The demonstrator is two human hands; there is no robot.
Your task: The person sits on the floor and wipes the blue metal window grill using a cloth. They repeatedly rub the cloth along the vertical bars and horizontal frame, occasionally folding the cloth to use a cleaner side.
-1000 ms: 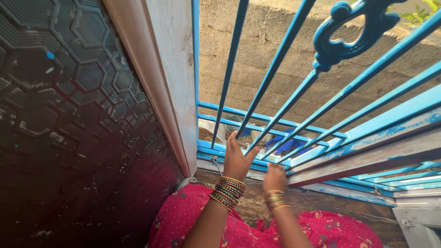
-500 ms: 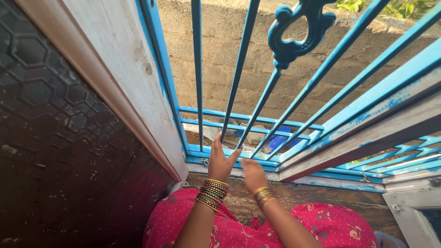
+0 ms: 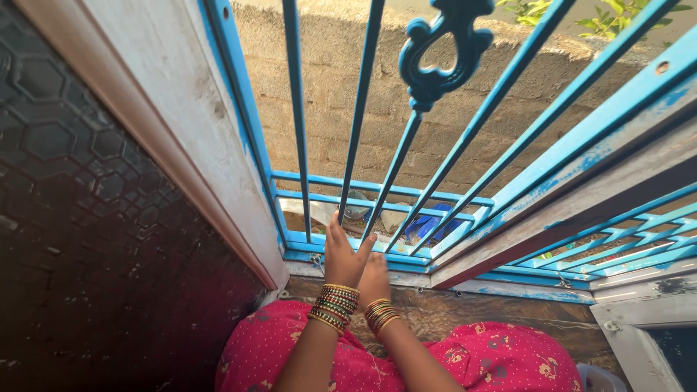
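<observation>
Left hand [image 3: 343,254] at lower centre of frame, fingers spread flat against base of blue window grille [image 3: 377,196]. Right hand [image 3: 375,278] just beside it, touching; grip not discernible. Judgement: keep palm pressure even, fingers clear of gaps between bars.

- A worn brown wooden window sill [image 3: 465,308] runs just below the fingers of both hands.
- The blue painted metal window grille [image 3: 363,243] stands on it, its bottom rail right under the fingertips.
- 2 small metal hooks sit along that rail, beside the fingers.
</observation>
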